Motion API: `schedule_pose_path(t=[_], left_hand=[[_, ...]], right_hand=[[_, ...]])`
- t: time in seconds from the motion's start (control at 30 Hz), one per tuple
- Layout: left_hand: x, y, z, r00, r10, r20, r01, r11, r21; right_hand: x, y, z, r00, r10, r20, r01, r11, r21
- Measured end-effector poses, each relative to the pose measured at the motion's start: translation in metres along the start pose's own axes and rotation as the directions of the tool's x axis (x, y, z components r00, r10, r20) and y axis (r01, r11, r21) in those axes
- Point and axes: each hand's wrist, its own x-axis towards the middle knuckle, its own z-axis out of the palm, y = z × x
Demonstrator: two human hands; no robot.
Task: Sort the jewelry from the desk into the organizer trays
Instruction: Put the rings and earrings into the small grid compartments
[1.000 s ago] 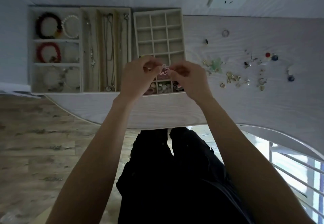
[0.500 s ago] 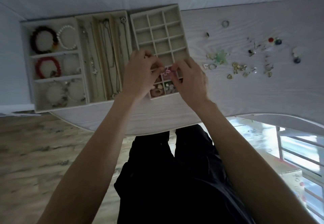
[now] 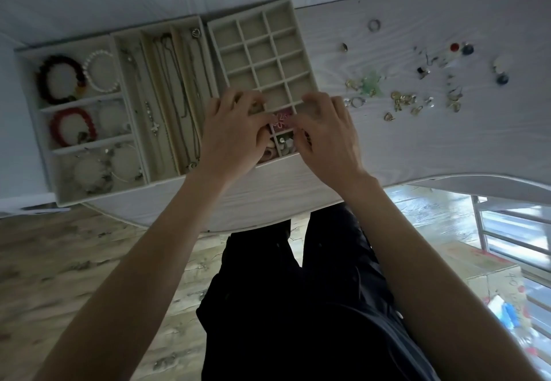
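A beige grid tray point(image 3: 262, 49) with many small compartments lies on the white desk point(image 3: 417, 148). Over its near rows, my left hand point(image 3: 235, 136) and my right hand point(image 3: 328, 136) meet, each pinching one side of a small pink flower-shaped jewelry piece point(image 3: 280, 120). It hangs just above a near compartment. The compartments below hold small earrings and a pinkish ring. Loose rings, gold earrings and a green piece point(image 3: 371, 83) lie scattered on the desk to the right.
A necklace tray point(image 3: 167, 97) and a bracelet tray point(image 3: 77, 112) with red, dark and white bead bracelets stand to the left of the grid tray. The desk's curved front edge runs just below my hands. A wall socket sits at the top right.
Both hands have stayed together on the pink piece and lowered slightly toward the grid tray's near rows. The view has tilted and shifted.
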Motion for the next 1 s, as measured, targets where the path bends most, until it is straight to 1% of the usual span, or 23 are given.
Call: schedule_pose_path(t=[0.1,0.17,0.27,0.4,0.5,0.6,0.73,0.83,0.93,1.0], left_hand=[[0.001,0.001,0.001,0.999,0.026,0.046,-0.029,0.998,0.062],[0.002,0.003,0.004,0.996,0.039,0.077,-0.046,0.994,0.097],[0.003,0.005,0.004,0.997,0.054,0.057,-0.060,0.993,0.098],[0.000,0.001,0.001,1.000,0.021,0.005,-0.021,0.997,0.074],[-0.003,0.000,0.005,0.998,0.036,0.050,-0.041,0.995,0.090],[-0.001,0.001,0.008,0.996,0.031,0.089,-0.039,0.996,0.086],[0.001,0.002,0.008,0.994,0.051,0.092,-0.062,0.991,0.122],[0.002,0.000,0.005,0.995,0.042,0.092,-0.052,0.993,0.110],[0.002,-0.003,0.002,1.000,-0.004,0.029,0.003,0.999,0.045],[0.002,-0.005,0.002,1.000,-0.004,-0.013,0.004,1.000,0.031]], right_hand=[[0.001,0.000,0.001,0.999,-0.021,0.046,0.024,0.998,-0.064],[0.002,0.003,0.001,0.999,-0.001,0.042,0.004,0.998,-0.059],[0.002,0.006,0.001,1.000,0.009,0.012,-0.009,0.999,-0.031],[0.001,0.006,0.003,1.000,-0.022,0.001,0.022,1.000,0.002],[0.004,0.005,0.005,0.998,-0.062,0.018,0.063,0.997,-0.046],[0.004,0.005,0.008,0.997,-0.060,0.041,0.064,0.993,-0.097],[0.005,0.006,0.009,0.997,-0.060,0.041,0.064,0.992,-0.110],[0.007,0.004,0.009,0.998,-0.069,0.005,0.069,0.995,-0.075],[0.009,0.004,0.006,0.995,-0.011,-0.100,0.017,0.998,0.057],[0.011,0.007,0.005,0.988,0.012,-0.152,0.000,0.997,0.079]])
